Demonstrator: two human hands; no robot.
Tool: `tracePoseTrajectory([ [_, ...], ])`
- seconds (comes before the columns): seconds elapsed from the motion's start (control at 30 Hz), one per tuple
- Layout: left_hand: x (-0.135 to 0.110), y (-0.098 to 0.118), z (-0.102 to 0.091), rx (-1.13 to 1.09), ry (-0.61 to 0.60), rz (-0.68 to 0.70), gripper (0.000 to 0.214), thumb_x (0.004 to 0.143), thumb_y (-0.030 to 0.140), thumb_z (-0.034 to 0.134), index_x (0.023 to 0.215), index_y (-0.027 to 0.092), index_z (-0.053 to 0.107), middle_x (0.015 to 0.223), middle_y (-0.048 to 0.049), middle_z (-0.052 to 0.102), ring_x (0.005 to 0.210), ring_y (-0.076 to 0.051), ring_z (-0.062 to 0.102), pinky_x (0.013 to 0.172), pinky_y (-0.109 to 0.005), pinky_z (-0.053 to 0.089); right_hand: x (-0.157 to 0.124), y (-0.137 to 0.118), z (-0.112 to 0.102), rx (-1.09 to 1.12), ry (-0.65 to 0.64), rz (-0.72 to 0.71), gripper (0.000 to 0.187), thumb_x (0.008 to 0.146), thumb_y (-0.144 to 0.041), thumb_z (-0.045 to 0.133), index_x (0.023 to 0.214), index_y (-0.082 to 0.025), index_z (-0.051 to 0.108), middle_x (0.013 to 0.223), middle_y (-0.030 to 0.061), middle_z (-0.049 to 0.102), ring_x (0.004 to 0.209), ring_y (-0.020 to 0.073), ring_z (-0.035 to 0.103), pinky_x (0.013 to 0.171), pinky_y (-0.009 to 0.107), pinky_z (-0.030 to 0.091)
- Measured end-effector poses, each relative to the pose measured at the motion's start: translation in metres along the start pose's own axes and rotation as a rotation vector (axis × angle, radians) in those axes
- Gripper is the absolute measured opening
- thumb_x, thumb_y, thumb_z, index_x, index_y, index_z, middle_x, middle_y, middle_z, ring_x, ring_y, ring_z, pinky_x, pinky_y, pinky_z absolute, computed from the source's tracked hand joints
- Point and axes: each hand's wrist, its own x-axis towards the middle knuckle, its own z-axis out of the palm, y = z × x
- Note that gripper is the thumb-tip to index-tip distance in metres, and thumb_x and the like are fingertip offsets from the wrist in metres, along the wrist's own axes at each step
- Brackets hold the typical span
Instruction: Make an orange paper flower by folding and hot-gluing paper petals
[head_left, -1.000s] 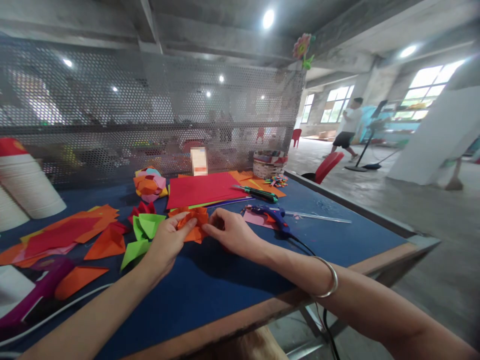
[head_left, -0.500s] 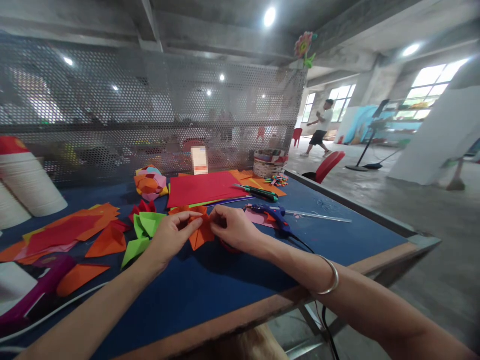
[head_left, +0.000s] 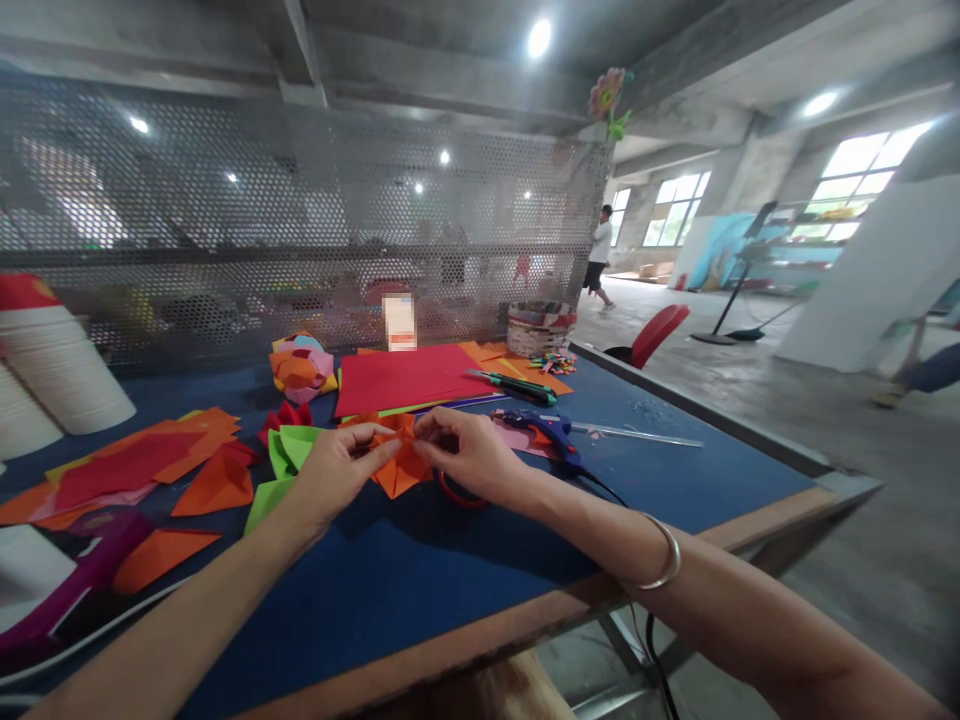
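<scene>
Orange paper (head_left: 403,476) between left hand (head_left: 337,470) and right hand (head_left: 472,455) fingertips

No text, brand, number or sign can be read on any item in view. The upright pale rectangular item (head_left: 400,322) behind the red sheet (head_left: 412,380) is pixelated, with a reddish band near its bottom edge, and its content is illegible. The red top (head_left: 16,293) of the white stack (head_left: 64,365) at the left carries a yellowish mark, and the purple tool (head_left: 94,565) on the table (head_left: 360,620) bears pale patches, both without distinguishable lettering.
</scene>
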Motion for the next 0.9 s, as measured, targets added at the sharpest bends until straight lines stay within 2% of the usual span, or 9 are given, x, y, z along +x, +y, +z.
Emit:
tracePoseTrajectory([
  [0.1, 0.0001, -0.0011, -0.0005, 0.006, -0.007, 0.002, 0.023, 0.052, 0.036, 0.081, 0.068, 0.021, 0.075, 0.068, -0.0033, 0.072, 0.068, -0.02, 0.061, 0.066, -0.028, 0.046, -0.0008, 0.0012, 0.0026, 0.02, 0.018, -0.017, 0.008, 0.084, -0.02, 0.059, 0.091, -0.016, 0.062, 0.072, -0.0008, 0.065, 0.062, 0.0095, 0.057, 0.059, 0.02, 0.043],
  [0.27, 0.0002, -0.0043, -0.0007, -0.026, -0.018, -0.032, 0.022, 0.054, 0.034, 0.08, 0.07, 0.02, 0.075, 0.066, -0.0024, 0.07, 0.066, -0.018, 0.059, 0.064, -0.027, 0.043, -0.002, -0.0008, 0.0039, 0.04, 0.057, -0.083, 0.02, 0.081, -0.012, 0.056, 0.098, -0.017, 0.066, 0.078, 0.0002, 0.066, 0.065, 0.0094, 0.056, 0.062, 0.021, 0.045],
  [0.4, -0.0002, -0.0051, -0.0009, -0.109, -0.088, -0.069, 0.02, 0.057, 0.033, 0.079, 0.071, 0.02, 0.076, 0.069, -0.0034, 0.071, 0.066, -0.018, 0.06, 0.067, -0.027, 0.044, -0.0017, -0.0048, 0.0021, 0.041, 0.087, -0.12, 0.019, 0.076, -0.005, 0.057, 0.085, -0.017, 0.07, 0.076, -0.0004, 0.065, 0.062, 0.0087, 0.054, 0.06, 0.02, 0.043],
  [0.5, -0.0006, -0.0052, -0.0013, -0.138, -0.092, -0.091, 0.02, 0.057, 0.032, 0.078, 0.072, 0.019, 0.077, 0.069, -0.0037, 0.072, 0.066, -0.017, 0.06, 0.067, -0.027, 0.044, -0.0012, -0.0063, 0.0006, 0.023, 0.081, -0.141, 0.018, 0.074, -0.003, 0.058, 0.078, -0.016, 0.07, 0.075, -0.0004, 0.063, 0.063, 0.0084, 0.054, 0.058, 0.02, 0.042],
  [0.63, -0.0014, -0.0058, -0.0012, -0.159, -0.083, -0.119, 0.021, 0.053, 0.03, 0.081, 0.07, 0.018, 0.077, 0.07, -0.0036, 0.073, 0.066, -0.016, 0.06, 0.066, -0.026, 0.043, -0.0017, -0.0065, -0.0007, -0.023, 0.071, -0.198, 0.018, 0.075, -0.002, 0.058, 0.077, -0.014, 0.071, 0.076, 0.0021, 0.064, 0.063, 0.0092, 0.055, 0.059, 0.02, 0.042],
  [0.8, -0.0017, -0.0061, -0.0004, -0.137, -0.134, -0.139, 0.033, 0.054, 0.036, 0.083, 0.08, 0.017, 0.076, 0.072, -0.0032, 0.072, 0.066, -0.016, 0.06, 0.063, -0.025, 0.044, -0.0027, -0.0033, -0.0008, -0.085, 0.09, -0.225, 0.021, 0.073, -0.001, 0.056, 0.077, -0.016, 0.071, 0.078, 0.0021, 0.065, 0.064, 0.0093, 0.056, 0.058, 0.02, 0.042],
  [0.9, -0.0007, -0.0065, 0.0002, -0.104, -0.114, -0.137, 0.034, 0.051, 0.037, 0.083, 0.077, 0.016, 0.075, 0.069, -0.0026, 0.071, 0.064, -0.016, 0.059, 0.062, -0.026, 0.044, -0.0031, -0.0016, 0.0, -0.093, 0.092, -0.26, 0.021, 0.072, -0.001, 0.056, 0.077, -0.015, 0.071, 0.078, 0.0025, 0.065, 0.064, 0.0094, 0.057, 0.057, 0.019, 0.042],
])
